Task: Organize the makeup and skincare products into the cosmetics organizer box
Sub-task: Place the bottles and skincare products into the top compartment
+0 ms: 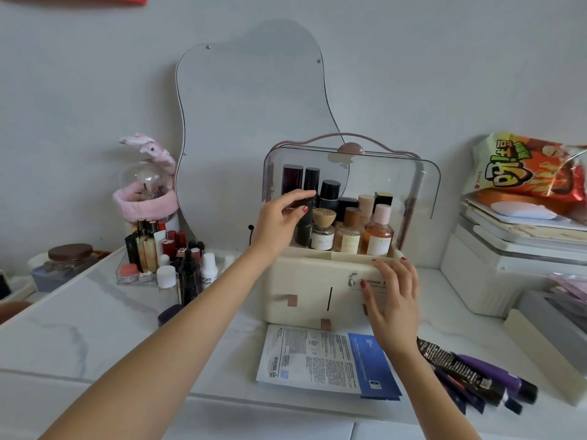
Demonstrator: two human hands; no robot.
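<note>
A cream cosmetics organizer box (pixel 305 281) stands on the white marble table, its clear lid (pixel 394 176) raised. Its top compartment holds several bottles, among them an orange toner bottle (pixel 379 233) and a wooden-capped perfume bottle (pixel 323 230). My left hand (pixel 281 219) reaches into the left side of the compartment and grips a tall dark bottle (pixel 305 223). My right hand (pixel 395 296) rests flat with spread fingers on the box's front right face. A sheet-mask packet (pixel 317 357) lies in front of the box, and dark tubes and sachets (pixel 470 373) lie at its right.
A clear tray of lipsticks and small bottles (pixel 168 252) stands left of the box. A wavy mirror (pixel 251 122) leans on the wall behind. White storage boxes (pixel 508 265) with a snack bag (pixel 527 166) on top stand at the right. A brown-lidded jar (pixel 68 258) is far left.
</note>
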